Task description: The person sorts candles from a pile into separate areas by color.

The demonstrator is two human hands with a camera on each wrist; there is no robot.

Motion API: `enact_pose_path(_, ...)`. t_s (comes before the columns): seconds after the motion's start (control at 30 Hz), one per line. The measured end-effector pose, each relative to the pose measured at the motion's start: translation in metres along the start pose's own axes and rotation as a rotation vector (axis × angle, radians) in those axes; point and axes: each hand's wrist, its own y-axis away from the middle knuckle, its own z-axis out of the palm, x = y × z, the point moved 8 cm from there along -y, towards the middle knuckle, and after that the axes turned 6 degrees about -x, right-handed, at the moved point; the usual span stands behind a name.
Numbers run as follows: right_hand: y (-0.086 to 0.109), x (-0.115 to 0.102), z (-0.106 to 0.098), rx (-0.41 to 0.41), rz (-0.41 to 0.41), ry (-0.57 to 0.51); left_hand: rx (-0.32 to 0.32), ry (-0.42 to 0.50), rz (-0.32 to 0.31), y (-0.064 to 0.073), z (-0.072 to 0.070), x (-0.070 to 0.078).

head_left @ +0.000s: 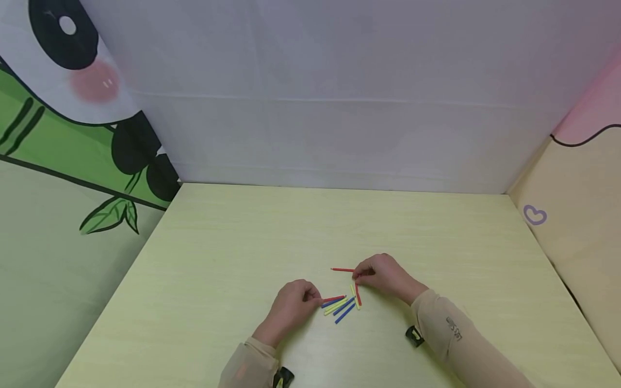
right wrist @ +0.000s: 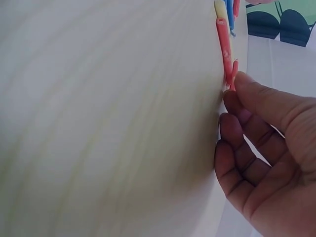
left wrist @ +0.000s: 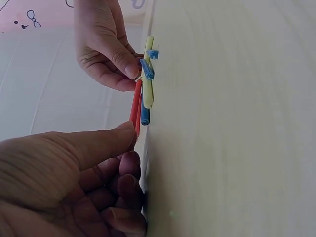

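Observation:
Thin red, yellow and blue candles lie in a fan on the table [head_left: 242, 242]. My left hand [head_left: 291, 308] pinches the end of a red candle [head_left: 335, 298] between thumb and forefinger, at the fan's left side. Beside it are a blue candle [head_left: 345, 313] and a yellow candle [head_left: 335, 308]. My right hand [head_left: 386, 277] pinches the right end of another red candle [head_left: 342, 269], which points left behind the fan. Near its fingertips, a third red candle [head_left: 358, 295] lies alongside a yellow candle [right wrist: 220, 9]; my fingers partly hide the ends.
A pale wall [head_left: 339, 145] rises at the table's far edge. To the left stands a panel [head_left: 73, 178] with a cartoon print, to the right a beige panel [head_left: 577, 215] with a purple heart. Dark straps with small devices [head_left: 414, 336] sit at the wrists.

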Motion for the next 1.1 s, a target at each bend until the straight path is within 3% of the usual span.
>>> enact_pose_path(0.77,-0.002,0.0042,0.0016,-0.052,-0.022,-0.052,-0.005,0.035,-0.012,0.0011,-0.0013,-0.0016)
enact_pose_path(1.1,-0.0017,0.0042,0.0022,-0.079,-0.033,-0.034,0.022,0.065,-0.019,0.0009,-0.0064,-0.0007)
